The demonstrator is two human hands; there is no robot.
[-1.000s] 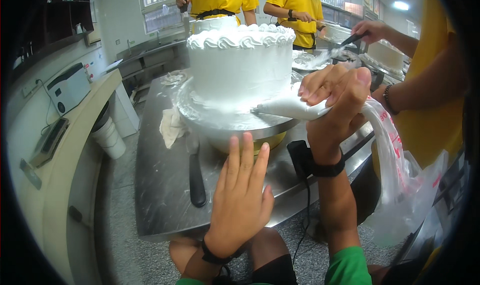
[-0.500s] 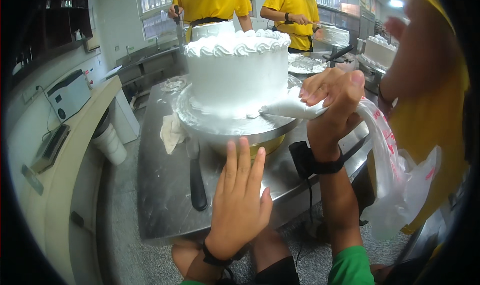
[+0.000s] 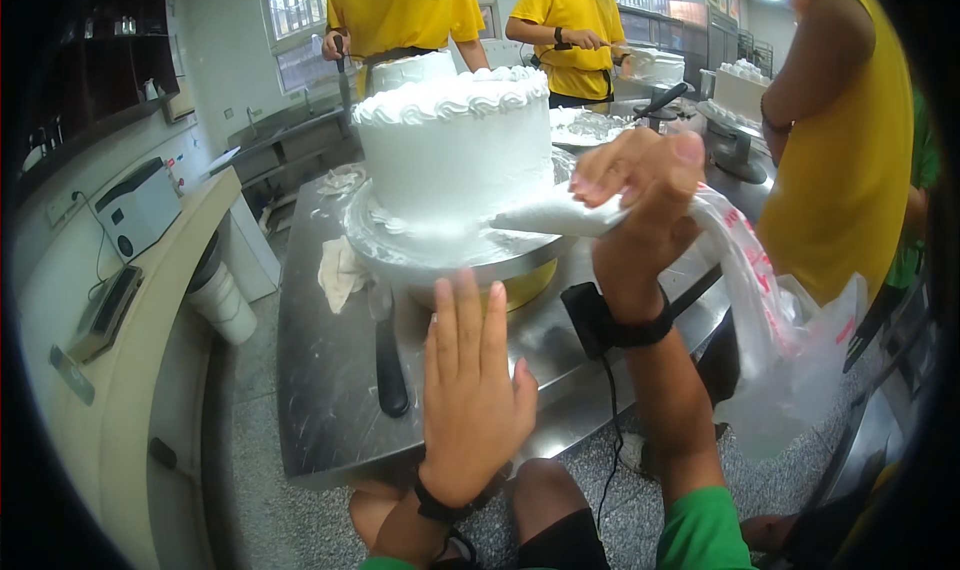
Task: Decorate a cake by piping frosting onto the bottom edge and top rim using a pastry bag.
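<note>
A tall white frosted cake [image 3: 455,160] with piped swirls round its top edge stands on a metal cake turntable [image 3: 445,268] with a gold base. My right hand [image 3: 645,195] is closed round a piping bag [image 3: 560,213] filled with white cream. The bag's tip points left at the foot of the cake, and its loose clear plastic end hangs past my wrist. My left hand [image 3: 470,390] is held flat with fingers stretched out, their tips at the near rim of the turntable. Beside it on the steel table lies a spatula [image 3: 390,365] with a black handle.
A crumpled cream cloth [image 3: 342,273] lies on the steel table [image 3: 320,390] left of the turntable. Several people in yellow shirts stand beyond and to the right, with other cakes [image 3: 742,92] near them. A black box [image 3: 585,320] with a cable sits by my right wrist.
The view has shifted a little, so the cake and my right hand appear further left. The person at right has lowered an arm. My grip on the piping bag stays the same.
</note>
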